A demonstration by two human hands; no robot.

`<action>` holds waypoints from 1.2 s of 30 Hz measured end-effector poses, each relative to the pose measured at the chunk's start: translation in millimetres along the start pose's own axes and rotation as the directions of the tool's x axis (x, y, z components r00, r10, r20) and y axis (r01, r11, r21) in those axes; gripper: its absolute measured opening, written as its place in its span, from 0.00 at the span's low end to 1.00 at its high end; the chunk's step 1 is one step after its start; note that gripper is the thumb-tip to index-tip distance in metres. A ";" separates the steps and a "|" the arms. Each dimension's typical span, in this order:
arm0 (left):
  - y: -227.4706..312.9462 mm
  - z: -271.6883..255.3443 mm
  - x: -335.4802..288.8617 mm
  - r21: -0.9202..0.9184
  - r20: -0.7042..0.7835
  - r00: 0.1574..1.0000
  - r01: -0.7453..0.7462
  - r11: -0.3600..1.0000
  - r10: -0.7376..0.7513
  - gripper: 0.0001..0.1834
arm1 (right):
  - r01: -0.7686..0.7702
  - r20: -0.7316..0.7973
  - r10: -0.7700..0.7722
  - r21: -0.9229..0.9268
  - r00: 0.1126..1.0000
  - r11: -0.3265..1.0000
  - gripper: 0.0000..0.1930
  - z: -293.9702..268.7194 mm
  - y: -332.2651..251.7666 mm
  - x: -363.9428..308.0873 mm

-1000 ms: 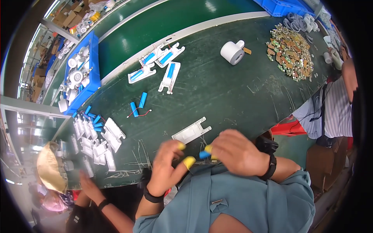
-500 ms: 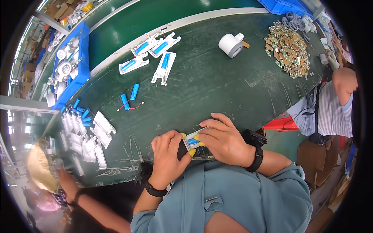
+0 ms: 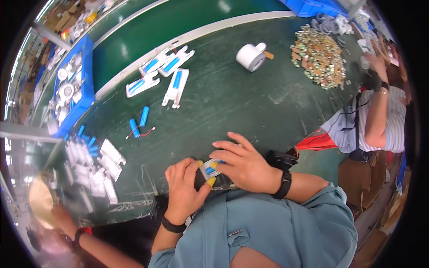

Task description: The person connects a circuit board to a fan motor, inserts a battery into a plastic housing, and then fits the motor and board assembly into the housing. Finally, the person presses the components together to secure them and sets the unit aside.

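Observation:
At the near edge of the table, a white plastic housing [image 3: 205, 174] is held between my two hands, with a blue cylindrical battery [image 3: 210, 170] lying in it. My left hand [image 3: 184, 186] grips its left end with thumb and finger, both in yellow finger covers. From the right, my right hand [image 3: 250, 169] presses a yellow-tipped finger onto the battery, its upper fingers stretched out and hiding the housing's right end. Ahead to the left lie two loose blue batteries [image 3: 144, 116] with red wires. Behind them are several white housings [image 3: 175, 89] with batteries fitted.
More white housings [image 3: 111, 159] and batteries lie at left, near a blue crate [image 3: 87, 87] of white parts. A white cylindrical part [image 3: 250, 57] stands farther off. Small circuit boards [image 3: 319, 58] are heaped at far right. Co-workers sit left and right; one's arm [image 3: 105, 248] reaches in at lower left.
The whole view has shifted, so the table's contents sit farther left. My hands still grip the housing. The right co-worker's arm has come up; the left co-worker's hand has moved lower.

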State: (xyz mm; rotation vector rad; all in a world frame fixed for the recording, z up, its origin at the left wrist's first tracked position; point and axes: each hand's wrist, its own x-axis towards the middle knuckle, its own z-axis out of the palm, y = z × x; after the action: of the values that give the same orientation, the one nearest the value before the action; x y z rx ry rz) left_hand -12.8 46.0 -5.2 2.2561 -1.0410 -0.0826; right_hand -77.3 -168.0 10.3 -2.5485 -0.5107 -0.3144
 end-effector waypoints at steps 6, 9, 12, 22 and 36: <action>-9.8 -18.2 -9.3 0.040 0.005 0.993 0.121 0.992 -0.121 0.30 | -0.096 -0.085 0.119 0.233 0.989 0.968 0.20 -39.3 22.0 -9.3; -22.3 -31.1 -19.8 0.075 -0.043 0.976 0.217 0.973 -0.214 0.28 | -0.354 -0.106 0.352 0.004 0.930 0.935 0.19 -79.2 64.2 1.1; -29.5 -37.8 -25.3 0.083 -0.073 0.971 0.235 0.968 -0.229 0.28 | -0.433 -0.357 0.342 -0.216 0.869 0.875 0.18 -86.0 151.9 12.0; -15.4 -36.3 -29.8 -0.012 -0.114 0.972 0.207 0.978 -0.207 0.29 | -0.662 -0.369 0.640 0.085 0.674 0.745 0.31 -83.5 274.6 32.5; 11.6 -18.3 6.1 0.055 -0.155 0.987 0.040 0.998 -0.031 0.24 | -0.492 -0.310 0.395 -0.368 0.865 0.789 0.08 -81.7 258.7 33.6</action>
State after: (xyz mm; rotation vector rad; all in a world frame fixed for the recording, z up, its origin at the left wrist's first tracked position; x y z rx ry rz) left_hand -10.7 45.8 17.2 2.2928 -0.9321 0.1073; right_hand 50.3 -407.1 -25.1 -2.9080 0.2957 -0.5743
